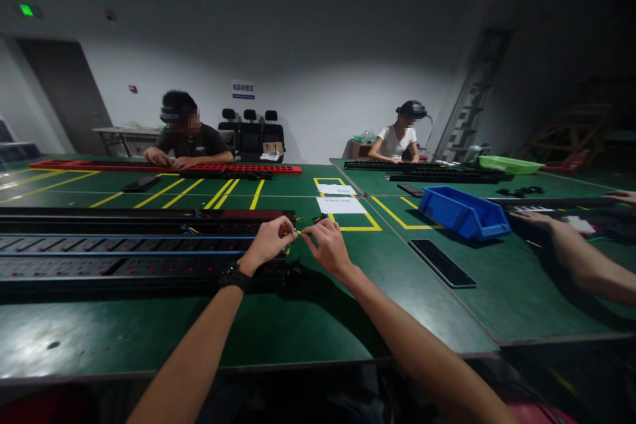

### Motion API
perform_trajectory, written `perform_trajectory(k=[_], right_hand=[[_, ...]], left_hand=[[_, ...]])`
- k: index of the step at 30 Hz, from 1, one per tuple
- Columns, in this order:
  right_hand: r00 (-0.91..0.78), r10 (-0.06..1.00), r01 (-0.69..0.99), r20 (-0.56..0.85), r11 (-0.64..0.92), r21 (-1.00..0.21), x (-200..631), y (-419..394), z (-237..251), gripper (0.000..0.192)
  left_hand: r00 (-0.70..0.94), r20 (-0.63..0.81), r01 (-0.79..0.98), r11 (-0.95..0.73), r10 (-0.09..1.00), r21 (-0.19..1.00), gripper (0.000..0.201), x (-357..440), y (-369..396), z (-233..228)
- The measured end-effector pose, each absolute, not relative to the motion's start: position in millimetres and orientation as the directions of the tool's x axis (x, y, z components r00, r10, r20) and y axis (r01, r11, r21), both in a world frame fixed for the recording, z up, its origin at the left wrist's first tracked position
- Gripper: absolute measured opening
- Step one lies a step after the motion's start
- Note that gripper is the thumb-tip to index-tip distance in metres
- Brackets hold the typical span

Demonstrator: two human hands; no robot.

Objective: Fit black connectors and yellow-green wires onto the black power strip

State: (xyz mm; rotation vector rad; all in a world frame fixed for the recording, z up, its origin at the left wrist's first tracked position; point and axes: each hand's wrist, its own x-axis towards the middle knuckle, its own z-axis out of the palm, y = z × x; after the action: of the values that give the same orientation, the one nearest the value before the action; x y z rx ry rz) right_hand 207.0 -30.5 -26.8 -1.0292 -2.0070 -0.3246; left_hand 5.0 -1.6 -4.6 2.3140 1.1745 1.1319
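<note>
My left hand [271,242], with a dark watch [234,275] on its wrist, is closed in a pinch beside the right end of the long black power strips [124,258]. My right hand [328,245] pinches just to the right of it, the fingertips of both hands almost meeting. Between them shows a small yellow and whitish piece [297,232], which looks like a wire end; its exact shape is too small to tell. Red-dotted sockets run along the strips. A short bundle of blue and yellow wires [189,229] pokes up from the rear strip.
Right of my hands lie a black phone [442,264] and a blue bin [462,213]. White paper sheets [342,205] lie ahead on the green table [377,298]. A co-worker's arm [581,252] reaches in at right. Two people sit across, near a red rack [248,169] and black strips [447,176].
</note>
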Motion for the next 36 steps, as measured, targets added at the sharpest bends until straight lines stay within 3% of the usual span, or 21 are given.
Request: perform_trajectory(k=[19,25,30,36], right_hand=[[-0.358,0.552,0.778,0.753,0.623,-0.086,210.6,-26.8,-28.3,0.013],[-0.342,0.606,0.813,0.718,0.574,-0.096,211.9,-25.3,-29.9,0.016],[-0.332,0.647,0.774,0.686,0.603,-0.194,212.0,-25.0,-29.3,0.022],[-0.279,0.707,0.646,0.65,0.639,-0.417,210.1,-16.9,-34.4,0.025]], left_hand=[[0.377,0.504,0.515,-0.628,0.777,0.584,0.015,5.8,-4.7,-3.4],[0.406,0.492,0.486,-0.638,0.77,0.598,0.03,6.0,-5.9,-4.8],[0.391,0.509,0.513,-0.641,0.767,0.571,0.017,5.9,-7.9,-1.3],[0.392,0.528,0.511,-0.656,0.753,0.556,0.016,7.1,-10.0,2.8]])
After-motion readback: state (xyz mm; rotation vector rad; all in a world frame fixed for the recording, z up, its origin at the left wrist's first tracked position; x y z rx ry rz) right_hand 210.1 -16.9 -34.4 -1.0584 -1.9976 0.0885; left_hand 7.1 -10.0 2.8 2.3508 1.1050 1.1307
